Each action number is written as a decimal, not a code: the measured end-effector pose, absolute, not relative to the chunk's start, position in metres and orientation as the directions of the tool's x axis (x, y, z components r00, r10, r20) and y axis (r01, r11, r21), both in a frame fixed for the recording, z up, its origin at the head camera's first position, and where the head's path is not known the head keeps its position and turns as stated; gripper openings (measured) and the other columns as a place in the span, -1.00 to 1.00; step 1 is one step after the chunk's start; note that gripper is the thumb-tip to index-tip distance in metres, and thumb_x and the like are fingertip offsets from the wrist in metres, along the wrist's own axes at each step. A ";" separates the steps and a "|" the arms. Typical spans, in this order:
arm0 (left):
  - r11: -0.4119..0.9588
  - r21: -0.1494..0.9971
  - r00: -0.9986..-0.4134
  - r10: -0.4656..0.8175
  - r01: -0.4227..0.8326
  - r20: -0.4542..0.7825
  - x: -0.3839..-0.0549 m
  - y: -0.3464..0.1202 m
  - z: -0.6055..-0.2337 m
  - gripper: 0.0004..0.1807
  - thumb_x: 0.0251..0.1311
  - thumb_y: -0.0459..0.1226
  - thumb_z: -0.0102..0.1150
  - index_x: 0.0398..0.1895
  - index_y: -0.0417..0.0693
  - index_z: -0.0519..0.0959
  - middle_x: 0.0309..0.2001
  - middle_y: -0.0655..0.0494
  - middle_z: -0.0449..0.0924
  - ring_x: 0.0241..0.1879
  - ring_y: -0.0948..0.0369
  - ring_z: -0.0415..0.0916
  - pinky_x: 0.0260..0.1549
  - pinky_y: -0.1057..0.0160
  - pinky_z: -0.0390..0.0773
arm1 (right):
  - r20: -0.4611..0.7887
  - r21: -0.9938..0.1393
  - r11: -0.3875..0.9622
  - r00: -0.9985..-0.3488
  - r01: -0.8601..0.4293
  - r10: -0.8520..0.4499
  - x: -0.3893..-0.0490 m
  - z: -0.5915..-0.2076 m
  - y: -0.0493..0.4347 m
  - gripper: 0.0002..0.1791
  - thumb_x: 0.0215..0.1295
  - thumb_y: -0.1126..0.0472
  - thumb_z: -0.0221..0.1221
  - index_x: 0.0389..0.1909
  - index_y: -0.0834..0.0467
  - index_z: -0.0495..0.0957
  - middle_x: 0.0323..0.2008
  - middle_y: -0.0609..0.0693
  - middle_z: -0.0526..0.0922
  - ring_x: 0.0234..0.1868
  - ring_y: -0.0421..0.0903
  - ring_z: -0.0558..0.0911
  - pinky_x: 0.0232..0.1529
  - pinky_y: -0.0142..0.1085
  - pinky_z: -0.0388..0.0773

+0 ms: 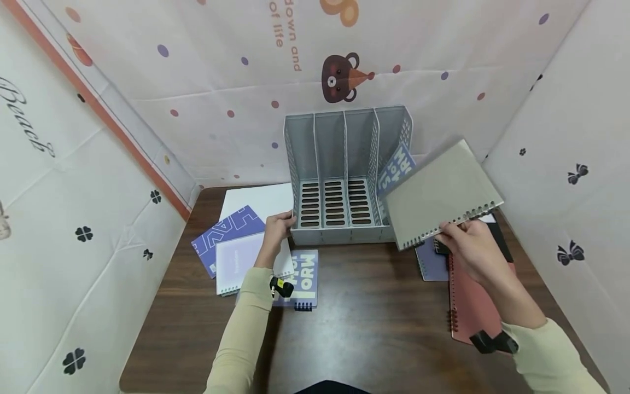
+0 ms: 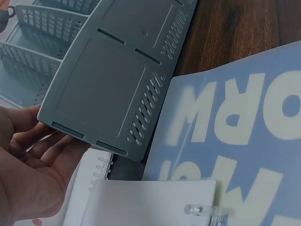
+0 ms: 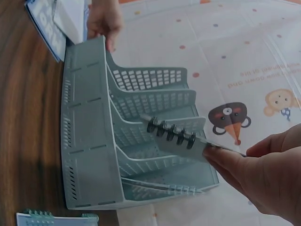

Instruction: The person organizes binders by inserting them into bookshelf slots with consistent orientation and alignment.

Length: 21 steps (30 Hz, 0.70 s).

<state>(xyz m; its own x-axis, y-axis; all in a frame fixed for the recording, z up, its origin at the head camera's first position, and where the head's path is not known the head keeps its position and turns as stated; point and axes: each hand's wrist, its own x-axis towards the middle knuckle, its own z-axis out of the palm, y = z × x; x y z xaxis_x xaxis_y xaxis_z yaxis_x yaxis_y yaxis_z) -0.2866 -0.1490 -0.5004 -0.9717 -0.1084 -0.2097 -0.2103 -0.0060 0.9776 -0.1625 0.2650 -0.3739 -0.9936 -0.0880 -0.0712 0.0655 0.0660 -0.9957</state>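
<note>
We see the right hand (image 1: 471, 247) pinch one gray notebook (image 1: 443, 191) beside one four-slot rack (image 1: 339, 236), gripped by the left hand (image 1: 275, 235) near the table (image 1: 364, 323)'s far edge; only the head view shows one red notebook (image 1: 470, 306).

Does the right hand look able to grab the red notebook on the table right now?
Probably not straight away: the right hand is pinching a grey notebook, which it would likely need to put down first. Otherwise the red notebook seems reachable, its near part uncovered by other notebooks.
</note>
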 end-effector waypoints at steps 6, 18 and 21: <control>-0.020 0.972 -0.966 -0.107 -0.233 -0.234 -0.288 -0.149 -0.498 -0.54 0.41 -0.37 0.13 0.33 -0.38 0.45 0.26 -0.36 0.49 0.23 -0.22 0.50 0.16 -0.01 0.57 | -0.119 -0.913 0.392 -0.993 0.110 0.000 -0.172 -0.365 0.260 -0.54 0.63 0.10 -0.13 -0.03 0.50 0.41 -0.60 -0.18 0.37 -0.72 -0.35 0.19 -0.70 -0.39 0.36; -0.008 0.972 -0.964 -0.127 -0.233 -0.232 -0.289 -0.151 -0.503 -0.55 0.41 -0.38 0.14 0.32 -0.35 0.47 0.22 -0.34 0.53 0.19 -0.22 0.54 0.08 0.06 0.63 | -0.013 -0.878 0.478 -1.000 0.003 -0.017 -0.199 -0.374 0.255 -0.44 0.63 0.18 -0.18 0.45 0.46 0.18 0.16 0.43 0.50 -0.35 -0.09 0.62 -0.30 -0.53 0.59; 0.007 0.974 -0.967 -0.120 -0.227 -0.224 -0.289 -0.151 -0.503 -0.55 0.41 -0.37 0.13 0.33 -0.35 0.47 0.20 -0.34 0.55 0.17 -0.21 0.56 0.05 0.08 0.65 | 0.032 -0.857 0.514 -0.999 -0.038 -0.021 -0.207 -0.380 0.251 -0.43 0.63 0.19 -0.19 0.48 0.45 0.16 0.28 0.47 0.43 -0.21 0.02 0.66 -0.29 -0.54 0.59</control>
